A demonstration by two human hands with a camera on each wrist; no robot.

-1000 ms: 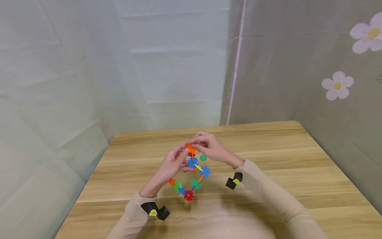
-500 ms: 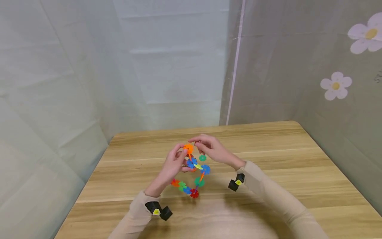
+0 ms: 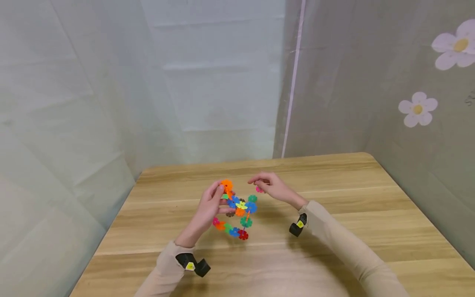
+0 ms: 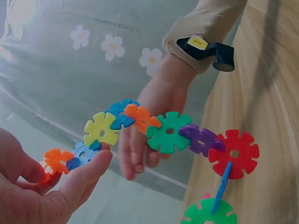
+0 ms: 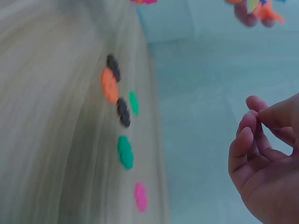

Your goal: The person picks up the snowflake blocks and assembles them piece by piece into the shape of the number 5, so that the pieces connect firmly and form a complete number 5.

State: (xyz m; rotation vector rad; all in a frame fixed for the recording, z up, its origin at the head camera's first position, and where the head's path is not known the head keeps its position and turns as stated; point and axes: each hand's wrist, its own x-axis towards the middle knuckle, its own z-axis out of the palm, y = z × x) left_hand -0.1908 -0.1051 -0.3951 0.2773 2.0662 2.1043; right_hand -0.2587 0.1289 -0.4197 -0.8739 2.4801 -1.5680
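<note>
Left of centre in the head view, the left grip (image 3: 211, 204) pinches the orange end of the disc chain (image 3: 251, 207), which we expect to be light, smooth and pliable at its slotted joints, so best held near one. From there the chain trails lower right; farther right, the right grip (image 3: 272, 187), loosely curled, holds nothing we can see.

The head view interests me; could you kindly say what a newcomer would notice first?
A multicoloured chain of notched discs likely stands out first, its orange end in the left hand over the wooden table. Printed flowers on the grey backdrop at far right may come next.
</note>
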